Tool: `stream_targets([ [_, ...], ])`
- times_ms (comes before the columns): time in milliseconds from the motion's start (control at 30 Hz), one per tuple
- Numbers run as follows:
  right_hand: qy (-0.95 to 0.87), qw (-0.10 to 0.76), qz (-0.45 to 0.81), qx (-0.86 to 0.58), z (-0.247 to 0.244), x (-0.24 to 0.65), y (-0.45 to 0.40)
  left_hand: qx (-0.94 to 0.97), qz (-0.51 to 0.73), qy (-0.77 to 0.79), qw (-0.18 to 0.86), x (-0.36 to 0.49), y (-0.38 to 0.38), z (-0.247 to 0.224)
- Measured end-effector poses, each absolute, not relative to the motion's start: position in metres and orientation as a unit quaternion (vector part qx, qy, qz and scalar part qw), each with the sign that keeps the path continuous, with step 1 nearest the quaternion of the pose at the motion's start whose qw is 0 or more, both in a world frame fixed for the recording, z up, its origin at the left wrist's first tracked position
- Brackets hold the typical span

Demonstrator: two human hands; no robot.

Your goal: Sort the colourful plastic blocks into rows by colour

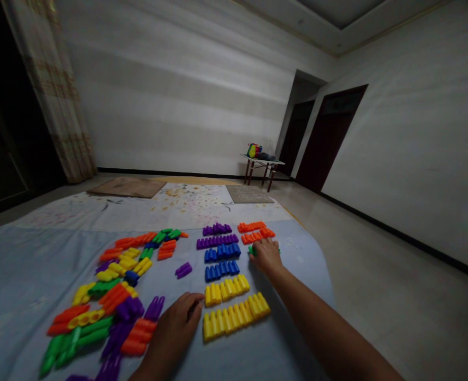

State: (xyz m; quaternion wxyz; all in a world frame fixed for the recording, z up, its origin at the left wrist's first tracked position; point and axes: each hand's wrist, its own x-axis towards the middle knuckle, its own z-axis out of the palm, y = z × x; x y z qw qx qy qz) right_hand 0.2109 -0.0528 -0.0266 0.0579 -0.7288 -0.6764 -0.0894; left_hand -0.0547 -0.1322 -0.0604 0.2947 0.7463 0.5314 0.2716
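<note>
Under the right hand (266,255), green pieces (251,250) ranged crosswise, left hand (181,317) near yellow pieces (226,289), finger grips unclear

Mostly covered by the right hand (266,256): green pieces (251,250), exposed only as small bits at either side, with count and grip unreadable. Partly concealed at the left hand (181,320): undersides of the curled fingers, with contact against the nearby yellow row (226,290) indeterminable. Cut off by the bottom edge: right forearm (317,317), left forearm (148,365) and nearest purple pieces (110,368); cut off by the top edge: curtain (49,69); too small to identify: dark item (266,156) on the far table (276,162).
</note>
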Motion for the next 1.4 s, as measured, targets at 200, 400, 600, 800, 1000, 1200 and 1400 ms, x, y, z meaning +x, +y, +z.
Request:
stream_targets([
  [200,-0.674,0.085,-0.090,-0.728,-0.024,0.208,-0.056,0.750,0.253,0.535,0.296,-0.056,-0.127,-0.064],
  [400,-0.708,0.188,-0.081,-0.676,-0.029,0.190,-0.076,0.755,0.254,0.533,0.286,-0.058,-0.123,-0.069],
  [600,-0.704,0.344,-0.029,-0.620,-0.046,0.189,-0.096,0.757,0.252,0.531,0.285,-0.061,-0.117,-0.078],
  [800,-0.613,0.428,0.080,-0.659,-0.056,0.220,-0.103,0.755,0.248,0.534,0.290,-0.058,-0.120,-0.071],
  [1000,-0.546,0.483,0.210,-0.651,-0.060,0.234,-0.116,0.746,0.273,0.539,0.281,-0.054,-0.131,-0.062],
  [1200,-0.536,0.461,0.200,-0.678,-0.078,0.241,-0.123,0.746,0.296,0.542,0.248,-0.051,-0.142,-0.059],
  [1400,-0.567,0.410,0.172,-0.693,-0.087,0.240,-0.124,0.758,0.286,0.547,0.210,-0.049,-0.148,-0.060],
])
